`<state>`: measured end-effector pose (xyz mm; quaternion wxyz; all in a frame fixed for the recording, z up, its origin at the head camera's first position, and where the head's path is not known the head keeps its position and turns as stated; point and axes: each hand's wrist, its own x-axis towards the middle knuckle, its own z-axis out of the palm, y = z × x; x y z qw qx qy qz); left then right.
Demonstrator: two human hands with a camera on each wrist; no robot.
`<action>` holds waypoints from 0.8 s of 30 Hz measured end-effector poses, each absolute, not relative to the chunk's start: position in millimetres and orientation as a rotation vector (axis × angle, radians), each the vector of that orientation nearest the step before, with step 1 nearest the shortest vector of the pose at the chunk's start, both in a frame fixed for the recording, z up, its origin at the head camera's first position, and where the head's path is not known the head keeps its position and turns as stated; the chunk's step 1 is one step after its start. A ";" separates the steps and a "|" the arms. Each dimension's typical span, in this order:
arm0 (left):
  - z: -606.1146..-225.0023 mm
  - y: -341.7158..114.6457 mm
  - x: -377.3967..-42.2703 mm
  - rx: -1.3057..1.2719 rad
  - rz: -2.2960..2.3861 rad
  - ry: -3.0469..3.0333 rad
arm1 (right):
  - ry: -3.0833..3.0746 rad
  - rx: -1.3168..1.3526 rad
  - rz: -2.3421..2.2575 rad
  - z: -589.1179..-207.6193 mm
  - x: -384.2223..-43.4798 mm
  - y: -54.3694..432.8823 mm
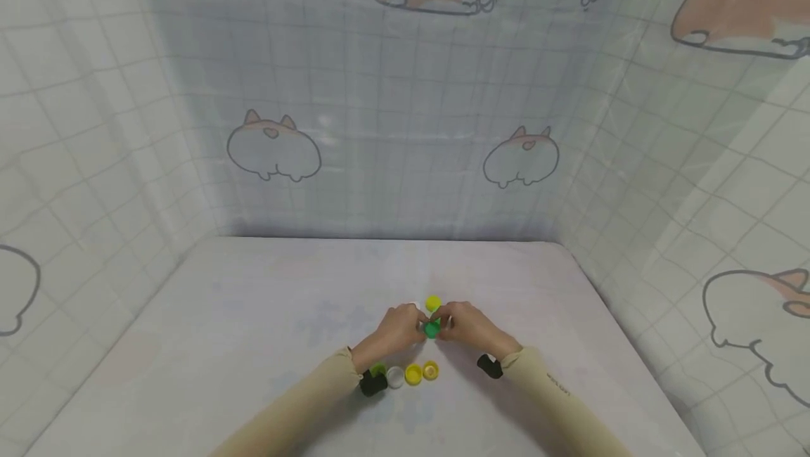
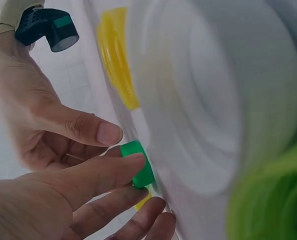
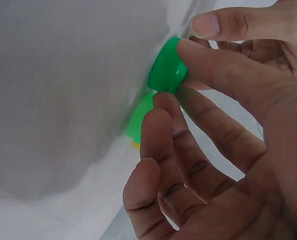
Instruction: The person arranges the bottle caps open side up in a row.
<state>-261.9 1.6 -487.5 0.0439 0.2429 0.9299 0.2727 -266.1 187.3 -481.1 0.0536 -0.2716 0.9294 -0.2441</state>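
A dark green bottle cap (image 1: 432, 330) stands between my two hands, close over the table. The left hand (image 1: 400, 327) pinches it, with its thumb laid on the green cap (image 2: 144, 172) in the left wrist view. From the other side my right hand (image 1: 468, 325) holds it too; in the right wrist view that thumb tip lies on the rim of the green cap (image 3: 166, 67). A lighter green cap (image 3: 140, 117) sits just beyond, partly covered by right fingers. Behind the hands lie a yellow cap (image 1: 433, 303) and a white cap (image 1: 414, 305), the latter mostly hidden.
Nearer my body runs a row: a lime green cap (image 1: 377, 370), a white cap (image 1: 395, 377), a yellow cap (image 1: 414, 374) and another yellow cap (image 1: 431, 370). A pale cloth covers the table (image 1: 253, 302). Patterned curtains (image 1: 405, 126) enclose its back and sides.
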 end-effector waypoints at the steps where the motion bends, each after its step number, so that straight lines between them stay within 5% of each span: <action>1: -487.1 1.8 -261.5 0.741 0.832 2.849 | 2.834 -0.831 -0.734 -481.9 -265.9 186.7; 24: -490.4 -0.7 -260.6 0.762 0.862 2.867 | 2.842 -0.843 -0.762 -489.8 -263.4 177.8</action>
